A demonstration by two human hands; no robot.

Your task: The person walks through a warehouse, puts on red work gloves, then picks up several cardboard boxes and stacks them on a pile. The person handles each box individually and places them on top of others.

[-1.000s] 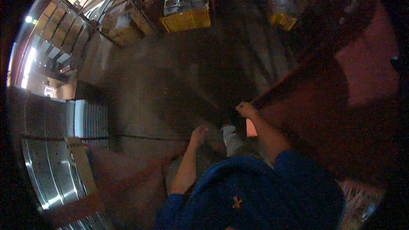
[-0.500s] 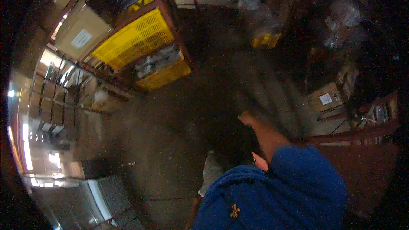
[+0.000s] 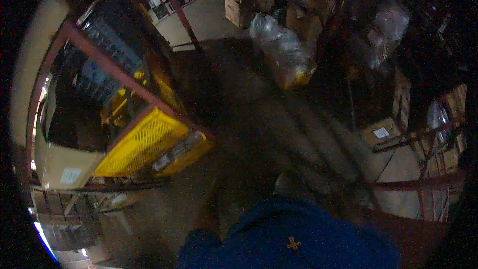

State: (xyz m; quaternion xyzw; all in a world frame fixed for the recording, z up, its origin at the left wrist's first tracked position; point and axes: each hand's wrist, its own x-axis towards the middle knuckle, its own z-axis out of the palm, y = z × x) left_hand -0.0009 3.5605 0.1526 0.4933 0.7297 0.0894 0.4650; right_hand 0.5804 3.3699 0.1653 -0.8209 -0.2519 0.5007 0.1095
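Observation:
My left forearm [image 3: 206,215] hangs in front of me, below a blue sleeve. My left hand [image 3: 213,192] at its end is dark and smeared, so its fingers and anything in them cannot be made out. Ahead and to the left of it, a yellow perforated plastic crate [image 3: 142,144] sits on a rack with reddish-brown posts. Just beneath is a second yellow crate [image 3: 195,155] with clear plastic in it. My right hand is out of view.
A cardboard box [image 3: 74,167] with a white label sits left on the rack, near grey-blue crates [image 3: 112,60]. Plastic-wrapped goods [image 3: 281,45] stand ahead on the aisle's far side. A labelled box [image 3: 382,133] and a reddish metal rail [image 3: 413,183] are at the right.
The view has shifted, bringing the left rack and yellow crates closer and lower. My right arm has left view; my left forearm now shows.

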